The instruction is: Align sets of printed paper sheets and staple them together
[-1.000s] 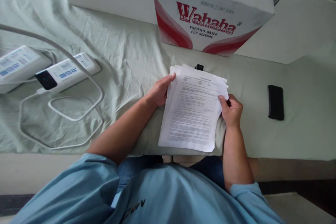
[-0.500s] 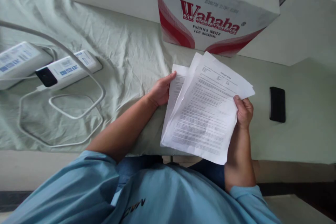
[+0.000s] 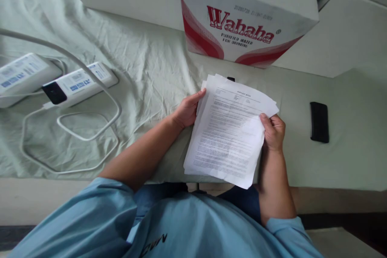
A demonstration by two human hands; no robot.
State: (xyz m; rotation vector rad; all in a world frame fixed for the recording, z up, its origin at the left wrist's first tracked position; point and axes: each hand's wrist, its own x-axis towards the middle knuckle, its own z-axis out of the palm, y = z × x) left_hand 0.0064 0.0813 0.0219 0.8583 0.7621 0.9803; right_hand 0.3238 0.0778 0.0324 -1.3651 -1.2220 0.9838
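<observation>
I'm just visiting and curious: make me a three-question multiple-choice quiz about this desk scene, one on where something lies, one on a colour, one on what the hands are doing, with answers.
1. Where does the black phone lie?
A. To the right of the papers
B. On top of the carton
C. Between the two power strips

2. What colour is the large lettering on the carton?
A. Blue
B. Red
C. Green

3. How is the stack of papers held?
A. By the left hand only
B. Lying untouched on the cloth
C. By both hands, one at each side edge

Answers:
1. A, as the phone rests on the cloth beyond the right hand.
2. B, as the brand name is printed in red.
3. C, as the left hand grips the left edge and the right hand grips the right edge.
</observation>
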